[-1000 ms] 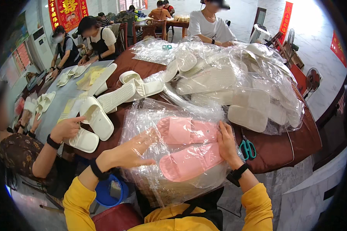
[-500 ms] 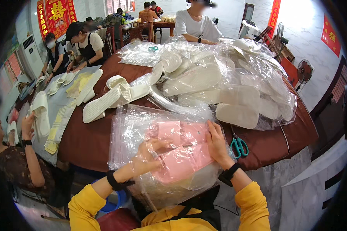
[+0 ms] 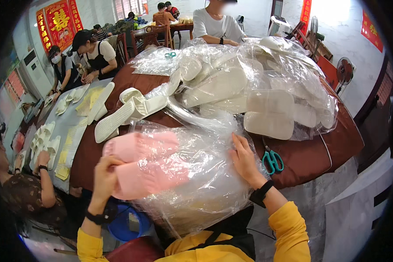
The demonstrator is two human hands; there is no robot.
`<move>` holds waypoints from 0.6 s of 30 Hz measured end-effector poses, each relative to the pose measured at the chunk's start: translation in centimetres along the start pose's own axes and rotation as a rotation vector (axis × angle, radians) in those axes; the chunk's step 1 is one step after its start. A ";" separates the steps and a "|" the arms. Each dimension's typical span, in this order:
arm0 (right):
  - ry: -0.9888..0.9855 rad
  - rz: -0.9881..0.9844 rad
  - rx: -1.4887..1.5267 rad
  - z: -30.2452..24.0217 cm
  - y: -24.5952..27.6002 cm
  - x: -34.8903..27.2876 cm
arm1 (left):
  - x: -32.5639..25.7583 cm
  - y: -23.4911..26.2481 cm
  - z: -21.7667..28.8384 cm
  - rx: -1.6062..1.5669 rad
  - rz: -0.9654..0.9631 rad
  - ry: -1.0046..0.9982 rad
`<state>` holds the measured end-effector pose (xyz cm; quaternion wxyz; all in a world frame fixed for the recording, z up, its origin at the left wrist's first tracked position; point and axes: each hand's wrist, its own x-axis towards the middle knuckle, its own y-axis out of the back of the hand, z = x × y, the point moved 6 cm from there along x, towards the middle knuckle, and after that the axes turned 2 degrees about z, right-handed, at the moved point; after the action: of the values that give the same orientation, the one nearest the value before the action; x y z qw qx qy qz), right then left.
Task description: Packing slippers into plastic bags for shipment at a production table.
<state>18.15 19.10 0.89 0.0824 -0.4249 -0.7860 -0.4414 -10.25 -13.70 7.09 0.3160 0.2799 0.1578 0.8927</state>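
A pair of pink slippers point(image 3: 135, 163) is in my left hand point(image 3: 104, 177), fingers wrapped round the ends at the left. Their right-hand parts lie over or inside the clear plastic bag point(image 3: 209, 170); I cannot tell which. The bag belongs to a stack of clear bags spread at the table's near edge. My right hand point(image 3: 245, 160) lies on the stack's right side, fingers stretched out. Just right of it are teal-handled scissors point(image 3: 272, 162), their blades partly hidden.
Bagged white slippers point(image 3: 270, 113) form a big heap on the brown-covered table point(image 3: 327, 157). Loose white slippers point(image 3: 126, 113) lie left of it. A blue bucket point(image 3: 129, 222) stands below the table edge. Co-workers point(image 3: 98, 56) handle slippers at the left; another person point(image 3: 216, 24) stands opposite.
My left hand, inside the bag before, has moved left with the pink slippers, drawing them at least partly out. My right hand stays on the bags. The co-worker at left has lowered a white slipper.
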 end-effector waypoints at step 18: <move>-0.029 -0.057 -0.030 1.4 0.1 -0.6 | 8.3 4.5 19.3 -0.325 0.080 -0.384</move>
<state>18.94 19.80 -0.21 0.0519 -0.4099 -0.7924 -0.4488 -6.18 -9.70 27.74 0.3455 0.3961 -0.0618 0.8485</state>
